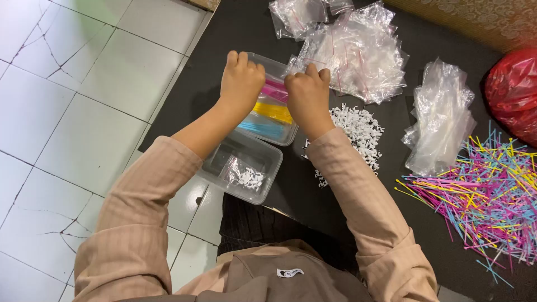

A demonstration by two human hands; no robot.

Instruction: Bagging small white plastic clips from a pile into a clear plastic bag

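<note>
Black mat (235,33) over white tile floor. Your left hand (240,80) and right hand (306,95) are curled over the clear tray (274,120) of pink, yellow and blue ties; grip can't be told. Near tray (243,166) holds a bag of white clips (244,174).

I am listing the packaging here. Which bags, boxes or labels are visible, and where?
Heap of clear zip bags: top centre, on the black mat.
Empty clear bags: right, stacked.
Red bag: right edge.
Clear box: under both hands, with pink, yellow and blue ties.
Second clear box: nearer, holding one small filled bag.
White label: on clothing, bottom.
</note>
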